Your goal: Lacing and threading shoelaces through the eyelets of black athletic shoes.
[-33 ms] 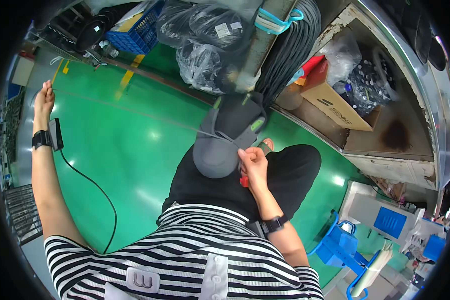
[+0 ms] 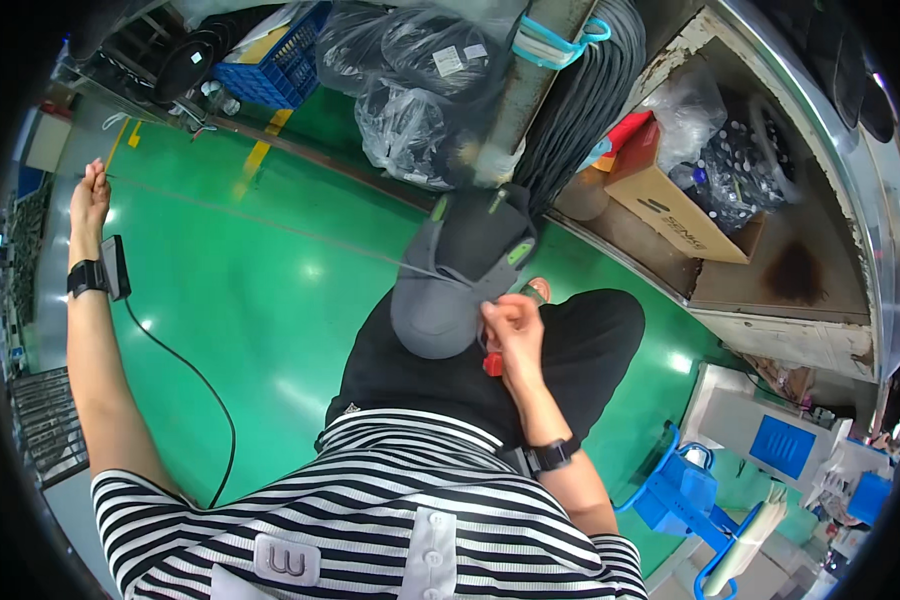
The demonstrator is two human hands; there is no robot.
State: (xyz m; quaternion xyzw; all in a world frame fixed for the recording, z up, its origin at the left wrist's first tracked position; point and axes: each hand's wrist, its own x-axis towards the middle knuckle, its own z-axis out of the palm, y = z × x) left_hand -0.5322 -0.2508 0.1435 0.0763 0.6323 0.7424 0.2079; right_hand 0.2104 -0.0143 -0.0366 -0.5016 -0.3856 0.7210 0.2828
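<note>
A thin cord [image 2: 270, 222] runs in a long straight line across the view. At the far left its end meets my left hand [image 2: 90, 200], which is raised with the fingers pinched together on it. Near the middle, my right hand [image 2: 515, 328] has thumb and fingertips closed on the cord's other stretch. Below those fingers hangs a small red piece [image 2: 493, 364]. Between the hands, over my lap, is a rounded dark grey thing [image 2: 435, 315] with bright green patches; its kind I cannot make out. The cord passes over it.
A blue crate [image 2: 270, 75] and bagged black coils [image 2: 405, 120] lie at the back. A cable bundle [image 2: 585, 110] hangs by a metal post. On the right are a cardboard box [image 2: 685, 205] on a worn shelf and a blue stool [image 2: 680, 490]. The floor [image 2: 240, 310] is green.
My right hand has shifted slightly to the right, with its fingers curled a little differently. My left hand stays almost where it was, and the cord remains stretched.
</note>
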